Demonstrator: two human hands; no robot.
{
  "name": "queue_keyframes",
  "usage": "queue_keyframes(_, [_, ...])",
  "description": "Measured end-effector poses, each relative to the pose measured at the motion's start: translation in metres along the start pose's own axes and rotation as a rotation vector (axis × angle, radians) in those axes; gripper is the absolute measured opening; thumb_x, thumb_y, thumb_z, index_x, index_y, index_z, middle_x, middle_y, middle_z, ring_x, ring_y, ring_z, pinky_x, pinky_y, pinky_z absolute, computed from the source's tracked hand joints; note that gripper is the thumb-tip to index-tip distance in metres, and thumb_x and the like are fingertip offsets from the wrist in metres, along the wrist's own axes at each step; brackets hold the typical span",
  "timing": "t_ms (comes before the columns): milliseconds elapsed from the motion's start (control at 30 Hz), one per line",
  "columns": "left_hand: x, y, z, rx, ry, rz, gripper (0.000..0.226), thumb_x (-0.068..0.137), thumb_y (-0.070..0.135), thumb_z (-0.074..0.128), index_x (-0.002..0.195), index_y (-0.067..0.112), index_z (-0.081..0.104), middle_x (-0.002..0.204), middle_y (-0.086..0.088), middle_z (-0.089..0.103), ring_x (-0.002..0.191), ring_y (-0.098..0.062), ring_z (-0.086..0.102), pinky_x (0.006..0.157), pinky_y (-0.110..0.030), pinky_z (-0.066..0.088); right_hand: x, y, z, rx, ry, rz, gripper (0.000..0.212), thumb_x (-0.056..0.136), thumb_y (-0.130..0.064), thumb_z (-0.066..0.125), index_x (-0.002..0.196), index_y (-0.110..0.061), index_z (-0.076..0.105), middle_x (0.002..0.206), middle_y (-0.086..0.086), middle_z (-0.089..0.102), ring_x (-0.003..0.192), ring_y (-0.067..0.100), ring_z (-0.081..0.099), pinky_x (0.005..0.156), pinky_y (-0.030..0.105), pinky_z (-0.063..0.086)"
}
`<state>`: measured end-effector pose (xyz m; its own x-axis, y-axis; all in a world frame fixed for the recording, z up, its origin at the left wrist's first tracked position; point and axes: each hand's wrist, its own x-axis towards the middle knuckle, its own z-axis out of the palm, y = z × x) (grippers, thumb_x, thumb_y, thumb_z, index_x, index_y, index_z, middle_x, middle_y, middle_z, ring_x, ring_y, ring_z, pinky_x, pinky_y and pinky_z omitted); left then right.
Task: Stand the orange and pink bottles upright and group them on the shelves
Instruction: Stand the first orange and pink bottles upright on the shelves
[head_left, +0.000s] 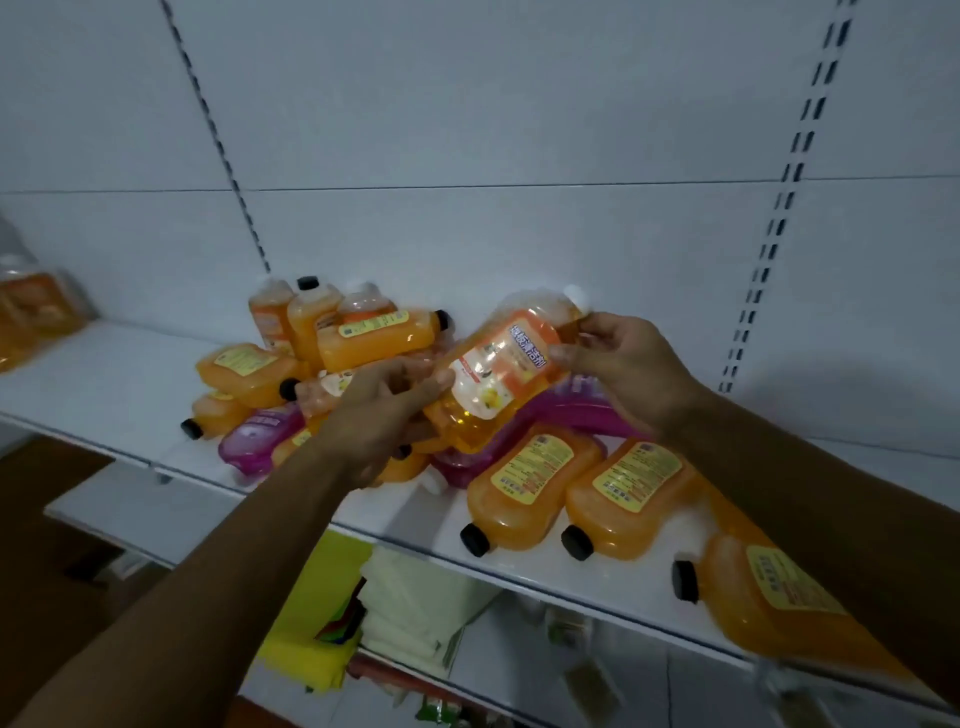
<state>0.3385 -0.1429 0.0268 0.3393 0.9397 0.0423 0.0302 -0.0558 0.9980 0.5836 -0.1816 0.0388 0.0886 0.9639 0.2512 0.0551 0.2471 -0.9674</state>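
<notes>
The held bottle (501, 374) is orange, tilted on a slant above the pile, its top end up toward the back wall and its base down toward the viewer. The right hand (631, 371) pinches its upper end with curled fingers and thumb. The left hand (387, 410) has its fingers curled at the lower end, apparently steadying it; motion blur hides how firm that grip is. The bottle is off the shelf (130, 384), hanging over the jumble at the shelf's middle.

Risks, as I judge them: the bottle looks smooth and heavy with liquid, so a pinch at the narrow end alone could let it slip as it is turned upright. Setting it down among the lying bottles could leave it on an uneven base and tip it. The pile itself is loosely stacked, so a nudge could roll one off the front edge, and three orange bottles (628, 499) already lie close to that edge at the right.

Counting is rough because of blur and overlap. About eleven orange bottles show on this shelf besides the held one: roughly three upright at the back, the rest lying down. At least two pink bottles (260, 436) lie in the pile, one at the left and one under the held bottle; more may be hidden. Blurred orange packs (31, 312) sit at far left. The shelf below holds yellow and pale folded cloths (410, 603).
</notes>
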Motion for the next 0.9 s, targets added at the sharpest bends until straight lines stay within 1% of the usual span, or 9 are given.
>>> queue_keyframes(100, [-0.026,-0.002,-0.027,0.054,0.090,0.000,0.052,0.075,0.038,0.076,0.108,0.001,0.060,0.102,-0.014,0.071,0.097,-0.036,0.068,0.087,-0.056,0.053,0.016,0.007,0.036,0.016,-0.100,0.007,0.027,0.082,-0.025,0.071,0.109,-0.020,0.066,0.105,0.003,0.073,0.098,0.021,0.069,0.086,0.042,0.055])
queue_keyframes(167, [-0.045,-0.004,-0.047,0.058,0.172,-0.002,0.056,0.073,0.035,0.075,0.110,-0.003,0.057,0.101,-0.017,0.069,0.094,-0.037,0.067,0.084,-0.052,0.056,0.023,0.010,0.065,0.068,-0.183,0.012,0.023,0.088,-0.019,0.065,0.111,-0.021,0.065,0.105,0.002,0.073,0.099,0.023,0.069,0.083,0.040,0.056])
queue_keyframes(233, [-0.064,-0.004,-0.068,0.074,0.223,-0.004,0.053,0.072,0.031,0.073,0.114,0.002,0.060,0.104,-0.018,0.068,0.088,-0.033,0.069,0.074,-0.042,0.058,0.027,0.010,0.098,0.072,-0.255,-0.008,0.028,0.090,-0.017,0.064,0.117,-0.020,0.062,0.110,0.002,0.071,0.104,0.021,0.067,0.087,0.040,0.055])
queue_keyframes(367, [-0.094,-0.007,-0.116,0.098,0.258,-0.029,0.050,0.070,0.027,0.077,0.117,0.019,0.063,0.112,-0.010,0.068,0.096,-0.026,0.070,0.082,-0.042,0.058,0.032,0.007,0.164,-0.015,-0.361,-0.090,0.026,0.089,-0.025,0.066,0.115,-0.031,0.063,0.114,-0.006,0.069,0.107,0.011,0.065,0.093,0.041,0.053])
queue_keyframes(500, [-0.115,-0.010,-0.170,0.203,0.308,-0.023,0.047,0.069,0.027,0.079,0.113,0.026,0.062,0.110,-0.004,0.068,0.096,-0.018,0.070,0.077,-0.030,0.058,0.037,-0.005,0.238,-0.105,-0.387,-0.143,0.042,0.088,-0.032,0.066,0.127,-0.026,0.052,0.122,-0.007,0.062,0.110,0.011,0.061,0.089,0.037,0.055])
queue_keyframes(633, [-0.137,-0.007,-0.228,0.171,0.419,0.052,0.041,0.071,0.031,0.078,0.109,0.029,0.063,0.110,-0.004,0.067,0.094,-0.017,0.070,0.075,-0.028,0.058,0.047,-0.022,0.317,-0.135,-0.402,-0.199,0.030,0.089,-0.028,0.065,0.115,-0.025,0.050,0.099,-0.016,0.060,0.086,-0.005,0.059,0.070,0.014,0.052])
queue_keyframes(667, [-0.142,-0.007,-0.243,0.175,0.441,0.066,0.038,0.071,0.032,0.077,0.107,0.032,0.063,0.110,-0.003,0.067,0.095,-0.016,0.070,0.076,-0.029,0.058,0.049,-0.025,0.336,-0.141,-0.417,-0.200,0.027,0.090,-0.028,0.065,0.113,-0.025,0.051,0.098,-0.015,0.062,0.084,-0.003,0.061,0.066,0.015,0.053])
queue_keyframes(767, [-0.152,-0.010,-0.288,0.188,0.503,0.088,0.039,0.070,0.036,0.076,0.105,0.035,0.060,0.112,-0.004,0.065,0.097,-0.016,0.069,0.077,-0.030,0.059,0.057,-0.029,0.394,-0.161,-0.484,-0.170,0.030,0.089,-0.033,0.066,0.115,-0.025,0.052,0.104,-0.001,0.067,0.091,0.025,0.068,0.073,0.042,0.060])
queue_keyframes(900, [-0.149,-0.023,-0.344,0.177,0.564,0.089,0.035,0.074,0.031,0.076,0.104,0.038,0.057,0.114,-0.004,0.062,0.099,-0.019,0.067,0.075,-0.029,0.058,0.075,-0.021,0.455,-0.194,-0.552,-0.177,0.046,0.081,-0.030,0.074,0.119,-0.019,0.051,0.110,0.004,0.065,0.095,0.014,0.065,0.068,0.018,0.051])
